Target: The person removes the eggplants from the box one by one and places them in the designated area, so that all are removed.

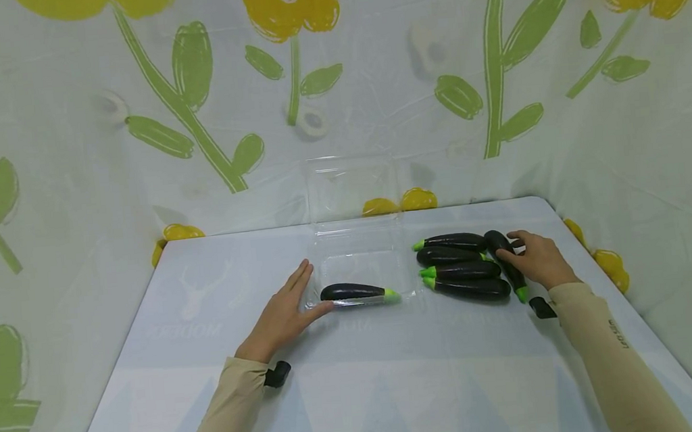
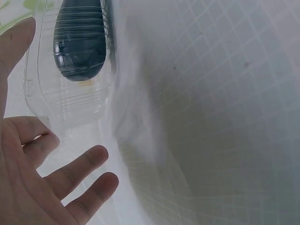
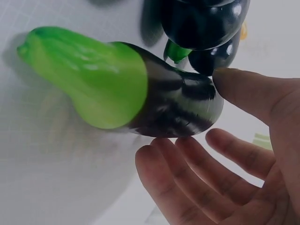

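Note:
A clear plastic clamshell container (image 1: 362, 263) stands on the table with its lid (image 1: 353, 188) raised at the back. Inside, along the front wall, lies one dark eggplant (image 1: 352, 291) with a green cap. My left hand (image 1: 283, 319), fingers spread, rests against the container's left side, its thumb at the front corner. To the right, my right hand (image 1: 538, 255) holds another eggplant (image 1: 506, 264) between thumb and fingers; its green end (image 3: 93, 77) points toward me. Several more eggplants (image 1: 463, 272) lie stacked in a row just left of that hand.
A white table (image 1: 396, 388) with faint printed patterns carries everything. Behind it and at both sides hangs a pale curtain (image 1: 373, 92) with yellow flowers and green leaves. Black wrist devices (image 1: 277, 374) show beneath both sleeves.

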The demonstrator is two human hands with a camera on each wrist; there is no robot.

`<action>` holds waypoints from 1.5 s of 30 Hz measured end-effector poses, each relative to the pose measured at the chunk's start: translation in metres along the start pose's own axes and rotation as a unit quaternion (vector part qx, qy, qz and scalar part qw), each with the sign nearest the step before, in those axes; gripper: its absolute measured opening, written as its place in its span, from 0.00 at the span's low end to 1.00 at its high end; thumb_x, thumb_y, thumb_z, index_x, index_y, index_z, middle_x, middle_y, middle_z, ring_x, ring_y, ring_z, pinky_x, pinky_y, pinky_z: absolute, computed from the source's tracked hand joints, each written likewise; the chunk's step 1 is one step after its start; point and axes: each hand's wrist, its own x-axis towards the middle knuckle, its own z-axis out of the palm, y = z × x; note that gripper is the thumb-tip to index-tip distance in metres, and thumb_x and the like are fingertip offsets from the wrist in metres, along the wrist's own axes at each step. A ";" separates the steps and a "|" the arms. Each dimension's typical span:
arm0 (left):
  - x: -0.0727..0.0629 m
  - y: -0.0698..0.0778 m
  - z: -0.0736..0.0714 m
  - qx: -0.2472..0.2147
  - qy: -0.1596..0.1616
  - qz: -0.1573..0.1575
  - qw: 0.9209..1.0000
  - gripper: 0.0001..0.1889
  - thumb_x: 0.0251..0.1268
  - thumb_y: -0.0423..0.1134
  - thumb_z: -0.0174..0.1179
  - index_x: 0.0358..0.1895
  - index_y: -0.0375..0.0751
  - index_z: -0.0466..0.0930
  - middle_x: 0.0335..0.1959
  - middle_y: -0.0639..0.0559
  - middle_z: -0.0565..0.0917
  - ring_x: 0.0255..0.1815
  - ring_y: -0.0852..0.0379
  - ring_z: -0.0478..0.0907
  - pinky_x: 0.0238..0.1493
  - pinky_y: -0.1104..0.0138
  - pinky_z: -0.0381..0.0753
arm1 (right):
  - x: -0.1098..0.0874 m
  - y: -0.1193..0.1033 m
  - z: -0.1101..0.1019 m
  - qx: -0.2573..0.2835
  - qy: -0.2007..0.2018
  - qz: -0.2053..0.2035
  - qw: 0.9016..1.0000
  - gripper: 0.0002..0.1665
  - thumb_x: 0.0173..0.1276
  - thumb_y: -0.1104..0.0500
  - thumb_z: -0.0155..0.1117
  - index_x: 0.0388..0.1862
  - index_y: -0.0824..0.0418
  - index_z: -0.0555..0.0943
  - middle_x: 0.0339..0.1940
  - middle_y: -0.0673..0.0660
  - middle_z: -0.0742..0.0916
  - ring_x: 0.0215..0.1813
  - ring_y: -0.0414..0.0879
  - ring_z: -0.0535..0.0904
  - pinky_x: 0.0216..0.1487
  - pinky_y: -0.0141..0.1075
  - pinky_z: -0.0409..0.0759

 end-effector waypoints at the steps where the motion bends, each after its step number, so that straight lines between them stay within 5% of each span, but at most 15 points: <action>1: 0.000 0.000 0.000 0.001 0.000 0.001 1.000 0.53 0.64 0.70 0.60 0.82 0.43 0.50 0.84 0.55 0.48 0.81 0.48 0.51 0.76 0.47 0.58 | 0.000 0.000 0.000 0.001 0.000 0.000 1.000 0.42 0.77 0.42 0.59 0.72 0.75 0.66 0.62 0.79 0.77 0.58 0.72 0.78 0.52 0.62 0.80; 17: 0.000 -0.001 0.001 -0.005 -0.002 -0.004 1.000 0.53 0.64 0.70 0.60 0.82 0.44 0.50 0.84 0.57 0.47 0.81 0.49 0.51 0.76 0.47 0.58 | 0.005 -0.011 -0.004 0.003 0.036 -0.012 0.999 0.38 0.78 0.43 0.59 0.73 0.70 0.68 0.62 0.74 0.78 0.59 0.69 0.78 0.53 0.61 0.79; 27: 0.000 -0.001 0.001 -0.010 0.003 -0.003 1.000 0.52 0.64 0.69 0.60 0.82 0.45 0.51 0.84 0.58 0.48 0.81 0.49 0.52 0.76 0.48 0.58 | 0.001 -0.043 -0.011 0.004 0.074 -0.068 0.995 0.34 0.77 0.47 0.60 0.71 0.69 0.71 0.61 0.73 0.80 0.56 0.68 0.80 0.52 0.62 0.78; 45: 0.000 -0.003 0.003 -0.011 -0.003 -0.007 1.000 0.52 0.64 0.71 0.58 0.83 0.47 0.49 0.84 0.58 0.47 0.81 0.49 0.51 0.76 0.46 0.58 | 0.001 -0.110 0.001 0.037 0.057 -0.139 0.988 0.30 0.75 0.51 0.65 0.70 0.65 0.74 0.63 0.66 0.81 0.57 0.60 0.80 0.58 0.56 0.79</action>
